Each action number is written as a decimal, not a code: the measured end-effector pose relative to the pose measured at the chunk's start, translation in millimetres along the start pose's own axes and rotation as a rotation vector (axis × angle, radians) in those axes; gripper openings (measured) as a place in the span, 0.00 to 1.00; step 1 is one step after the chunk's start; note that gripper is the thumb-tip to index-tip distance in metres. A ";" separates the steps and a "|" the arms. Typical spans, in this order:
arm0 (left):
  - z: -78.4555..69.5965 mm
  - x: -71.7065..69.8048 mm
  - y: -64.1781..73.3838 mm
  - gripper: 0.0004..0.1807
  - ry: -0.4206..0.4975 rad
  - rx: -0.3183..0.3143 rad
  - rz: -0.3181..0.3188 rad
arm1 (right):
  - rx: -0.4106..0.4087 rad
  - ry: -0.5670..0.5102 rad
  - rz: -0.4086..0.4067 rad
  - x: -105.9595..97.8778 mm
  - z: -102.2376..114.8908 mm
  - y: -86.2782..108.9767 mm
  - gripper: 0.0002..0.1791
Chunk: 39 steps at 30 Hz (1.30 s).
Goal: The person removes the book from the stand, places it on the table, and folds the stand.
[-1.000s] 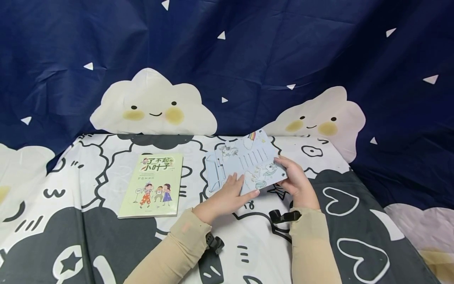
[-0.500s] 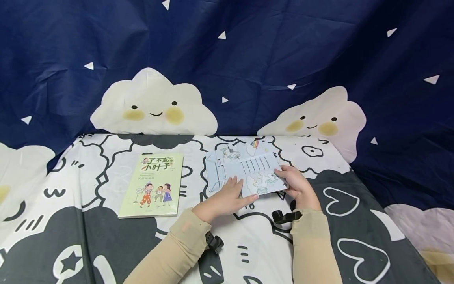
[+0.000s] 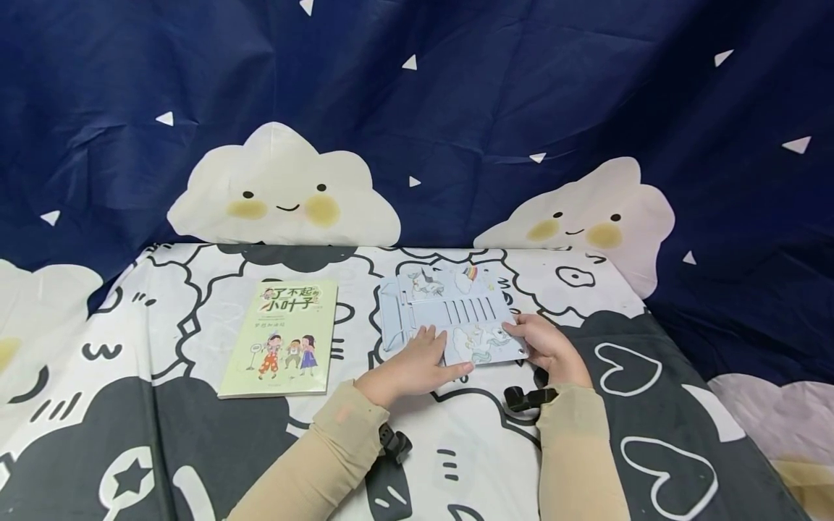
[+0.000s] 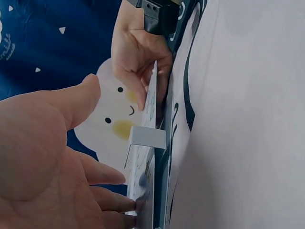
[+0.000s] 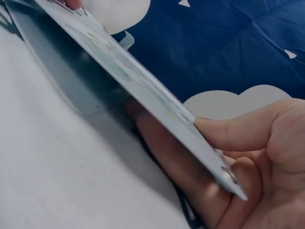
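A light blue folding book stand (image 3: 423, 313), printed with unicorns and a rainbow and cut with several slots, lies right of the middle of the table. My right hand (image 3: 544, 340) pinches the near right corner of its panel, thumb on top and fingers underneath. In the right wrist view, that panel (image 5: 138, 90) is tilted up from a lower blue plate (image 5: 62, 71). My left hand (image 3: 413, 367) rests its extended fingers on the near left part of the stand. A bent white clip (image 4: 148, 137) sticks out from the stand in the left wrist view.
A pale green book (image 3: 280, 340) with cartoon children on its cover lies to the left of the stand. The table is covered by a black and white patterned cloth (image 3: 456, 449). Behind it hangs a dark blue curtain (image 3: 456, 108) with smiling clouds.
The stand's printed panel has swung down at its far right side and lies flatter. My right hand has moved slightly down and right with it; my left hand has stayed nearly still.
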<state>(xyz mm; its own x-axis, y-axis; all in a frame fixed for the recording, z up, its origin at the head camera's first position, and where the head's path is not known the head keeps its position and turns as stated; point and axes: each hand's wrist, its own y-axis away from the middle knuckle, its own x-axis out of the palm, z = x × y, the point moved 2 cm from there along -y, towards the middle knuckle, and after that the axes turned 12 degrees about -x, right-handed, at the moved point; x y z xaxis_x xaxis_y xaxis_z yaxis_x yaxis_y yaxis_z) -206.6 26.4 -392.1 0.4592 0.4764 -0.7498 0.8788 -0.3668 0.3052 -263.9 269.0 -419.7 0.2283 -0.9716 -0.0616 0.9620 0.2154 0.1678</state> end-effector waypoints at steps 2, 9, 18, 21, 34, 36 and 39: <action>0.7 0.1 0.0 0.47 -0.011 -0.004 -0.002 | 0.004 0.032 0.015 -1.3 -0.3 0.6 0.16; 2.1 0.2 -0.6 0.47 -0.044 -0.013 -0.001 | 0.048 0.133 0.023 -3.9 -0.4 3.5 0.14; 1.3 -1.5 1.2 0.47 -0.024 -0.016 -0.026 | 0.095 0.220 -0.096 -7.7 -0.5 5.0 0.17; 0.6 -4.6 1.1 0.45 0.020 0.009 -0.067 | 0.090 0.218 -0.165 -8.8 0.7 5.6 0.22; 8.5 -23.5 -4.9 0.26 0.350 0.105 -0.408 | 0.035 0.222 -0.315 -7.8 5.1 1.3 0.28; 13.0 -25.6 -6.8 0.23 0.409 0.103 -0.472 | 0.032 0.227 -0.320 -7.0 5.3 0.8 0.28; 19.5 -28.8 -8.0 0.19 0.459 0.092 -0.559 | 0.030 0.232 -0.321 -6.0 6.0 0.7 0.28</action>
<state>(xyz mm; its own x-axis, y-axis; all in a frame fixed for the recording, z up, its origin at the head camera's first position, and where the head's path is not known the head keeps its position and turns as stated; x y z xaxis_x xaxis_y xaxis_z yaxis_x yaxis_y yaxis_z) -229.4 0.0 -384.4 -0.0293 0.8920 -0.4510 0.9928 -0.0266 -0.1170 -265.5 274.4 -413.3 -0.0521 -0.9406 -0.3356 0.9860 -0.1017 0.1320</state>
